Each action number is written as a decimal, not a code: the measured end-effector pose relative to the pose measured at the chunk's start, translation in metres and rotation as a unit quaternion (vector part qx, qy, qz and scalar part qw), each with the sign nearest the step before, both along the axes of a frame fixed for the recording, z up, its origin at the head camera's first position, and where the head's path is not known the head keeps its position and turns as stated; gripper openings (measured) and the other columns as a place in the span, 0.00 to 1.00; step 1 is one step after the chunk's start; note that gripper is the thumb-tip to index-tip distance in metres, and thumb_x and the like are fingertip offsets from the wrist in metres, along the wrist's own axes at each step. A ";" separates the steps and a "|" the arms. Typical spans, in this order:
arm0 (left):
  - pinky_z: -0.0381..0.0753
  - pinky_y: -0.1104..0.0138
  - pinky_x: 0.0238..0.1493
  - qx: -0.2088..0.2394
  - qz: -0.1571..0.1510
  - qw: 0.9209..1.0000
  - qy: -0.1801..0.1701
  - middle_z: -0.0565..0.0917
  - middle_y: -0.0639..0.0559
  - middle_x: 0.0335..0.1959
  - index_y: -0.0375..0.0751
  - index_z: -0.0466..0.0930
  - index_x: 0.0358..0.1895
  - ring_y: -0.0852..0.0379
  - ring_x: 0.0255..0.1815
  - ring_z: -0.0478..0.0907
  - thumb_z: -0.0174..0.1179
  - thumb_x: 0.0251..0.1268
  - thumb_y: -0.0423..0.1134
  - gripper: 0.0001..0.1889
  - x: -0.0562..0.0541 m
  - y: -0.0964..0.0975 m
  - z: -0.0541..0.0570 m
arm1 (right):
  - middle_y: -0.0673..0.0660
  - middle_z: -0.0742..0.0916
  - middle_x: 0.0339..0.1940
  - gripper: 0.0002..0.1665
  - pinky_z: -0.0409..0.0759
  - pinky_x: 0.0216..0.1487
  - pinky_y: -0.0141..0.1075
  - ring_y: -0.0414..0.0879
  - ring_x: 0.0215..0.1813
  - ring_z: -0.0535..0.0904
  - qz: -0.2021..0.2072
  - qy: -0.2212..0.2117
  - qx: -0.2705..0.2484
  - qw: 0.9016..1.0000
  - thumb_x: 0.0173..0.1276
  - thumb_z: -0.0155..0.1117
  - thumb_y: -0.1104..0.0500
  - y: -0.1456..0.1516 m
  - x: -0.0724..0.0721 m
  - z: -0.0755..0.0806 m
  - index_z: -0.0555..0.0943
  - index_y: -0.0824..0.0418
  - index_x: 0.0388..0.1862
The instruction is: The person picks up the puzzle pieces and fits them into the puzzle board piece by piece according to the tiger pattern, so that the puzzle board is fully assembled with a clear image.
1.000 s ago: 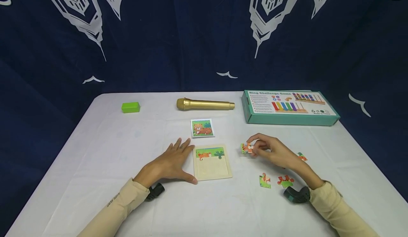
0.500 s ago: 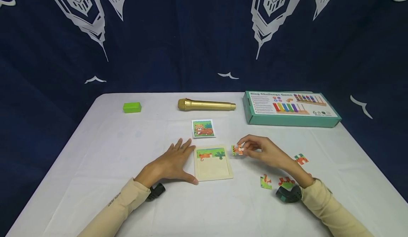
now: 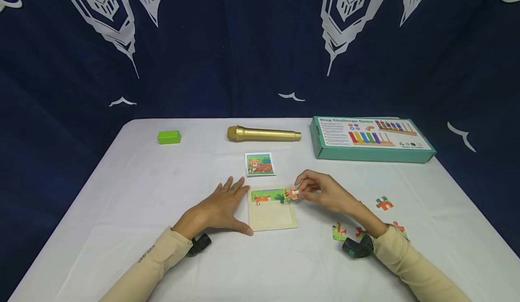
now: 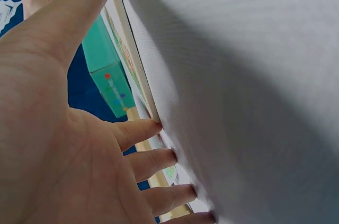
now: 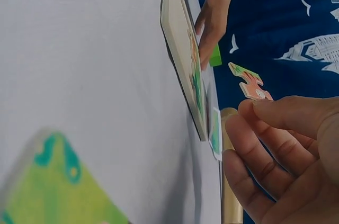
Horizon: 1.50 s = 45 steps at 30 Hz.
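Observation:
A shallow wooden puzzle tray [image 3: 270, 218] lies mid-table, its upper strip filled with pieces that show green ground, an orange animal part and a plant. My left hand [image 3: 217, 206] rests flat with spread fingers at its left side, thumb and index finger at the frame's edge. Between thumb and fingertips my right hand [image 3: 327, 192] pinches a puzzle piece [image 3: 291, 193] with a tiger's face, raised over the tray's upper right corner. The right wrist view shows that puzzle piece [image 5: 251, 83] above the table. Just behind the tray lies a picture card of a tiger [image 3: 260, 164].
Several loose puzzle pieces, among them an orange and green piece [image 3: 384, 203], lie to the right, some partly behind the right wrist. At the back are a green block [image 3: 169, 137], a gold microphone [image 3: 264, 134] and a teal game box [image 3: 373, 155].
My right hand has moved left with the tiger-face piece, from right of the tray to over its upper right corner. My left hand has stayed at the tray's side.

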State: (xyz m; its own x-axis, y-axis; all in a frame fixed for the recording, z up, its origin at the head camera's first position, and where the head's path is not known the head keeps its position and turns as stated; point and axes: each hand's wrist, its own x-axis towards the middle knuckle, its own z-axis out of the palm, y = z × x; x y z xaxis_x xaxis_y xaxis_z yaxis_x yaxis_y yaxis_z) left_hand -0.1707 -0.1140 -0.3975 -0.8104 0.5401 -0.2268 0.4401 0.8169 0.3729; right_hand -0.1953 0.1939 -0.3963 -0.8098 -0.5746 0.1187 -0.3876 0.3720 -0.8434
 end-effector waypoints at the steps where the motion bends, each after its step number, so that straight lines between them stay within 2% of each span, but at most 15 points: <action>1: 0.42 0.43 0.73 0.000 0.000 1.000 0.000 0.46 0.41 0.78 0.37 0.53 0.75 0.37 0.77 0.36 0.71 0.36 0.70 0.63 0.000 0.000 0.000 | 0.56 0.86 0.33 0.13 0.81 0.45 0.33 0.46 0.38 0.83 0.002 -0.005 -0.001 1.000 0.62 0.61 0.74 -0.001 0.000 0.000 0.77 0.65 0.44; 10: 0.42 0.43 0.73 -0.001 -0.001 1.000 -0.001 0.45 0.40 0.78 0.37 0.53 0.75 0.37 0.77 0.36 0.70 0.36 0.70 0.63 0.000 0.000 0.000 | 0.55 0.87 0.32 0.09 0.80 0.44 0.31 0.44 0.38 0.83 -0.009 -0.029 0.002 1.000 0.62 0.63 0.72 -0.012 0.001 -0.001 0.80 0.64 0.39; 21: 0.42 0.43 0.73 -0.005 -0.003 1.000 0.003 0.46 0.40 0.78 0.37 0.53 0.75 0.36 0.77 0.37 0.70 0.36 0.70 0.63 0.000 -0.001 0.002 | 0.57 0.88 0.31 0.04 0.79 0.40 0.30 0.48 0.37 0.85 -0.006 -0.046 0.009 0.999 0.63 0.67 0.65 -0.023 0.002 -0.004 0.82 0.62 0.37; 28: 0.42 0.43 0.73 -0.007 -0.002 1.000 0.003 0.46 0.40 0.78 0.37 0.53 0.75 0.36 0.77 0.37 0.70 0.36 0.71 0.63 0.000 -0.001 0.001 | 0.52 0.86 0.30 0.04 0.79 0.42 0.32 0.43 0.35 0.81 -0.002 -0.029 0.022 0.999 0.63 0.68 0.63 -0.032 0.003 -0.004 0.83 0.60 0.36; 34: 0.42 0.42 0.73 -0.011 -0.003 1.000 0.003 0.45 0.39 0.78 0.37 0.53 0.75 0.36 0.77 0.37 0.69 0.36 0.71 0.63 -0.001 0.000 0.002 | 0.50 0.83 0.28 0.03 0.76 0.34 0.29 0.40 0.31 0.76 -0.003 -0.010 0.023 1.000 0.62 0.68 0.63 -0.040 0.003 -0.005 0.83 0.59 0.34; 39: 0.43 0.42 0.72 -0.014 -0.003 1.000 0.004 0.46 0.40 0.77 0.37 0.53 0.74 0.36 0.77 0.37 0.69 0.37 0.71 0.63 -0.001 0.000 0.002 | 0.50 0.81 0.25 0.03 0.70 0.27 0.26 0.39 0.27 0.72 -0.003 -0.016 0.032 0.999 0.61 0.69 0.62 -0.047 0.004 -0.007 0.83 0.58 0.34; 45: 0.43 0.42 0.73 -0.016 -0.004 1.000 0.002 0.45 0.40 0.78 0.38 0.53 0.75 0.36 0.77 0.37 0.69 0.37 0.71 0.63 -0.001 0.000 0.002 | 0.48 0.80 0.24 0.02 0.67 0.25 0.25 0.37 0.25 0.70 0.006 -0.022 0.032 0.999 0.62 0.69 0.62 -0.053 0.006 -0.008 0.83 0.59 0.33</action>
State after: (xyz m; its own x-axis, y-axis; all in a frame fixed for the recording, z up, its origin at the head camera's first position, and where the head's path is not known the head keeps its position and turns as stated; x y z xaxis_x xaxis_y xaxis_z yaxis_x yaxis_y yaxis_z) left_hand -0.1717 -0.1138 -0.3960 -0.8074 0.5390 -0.2400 0.4480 0.8247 0.3451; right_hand -0.1893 0.1406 -0.4042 -0.8066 -0.5894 0.0451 -0.3546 0.4215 -0.8346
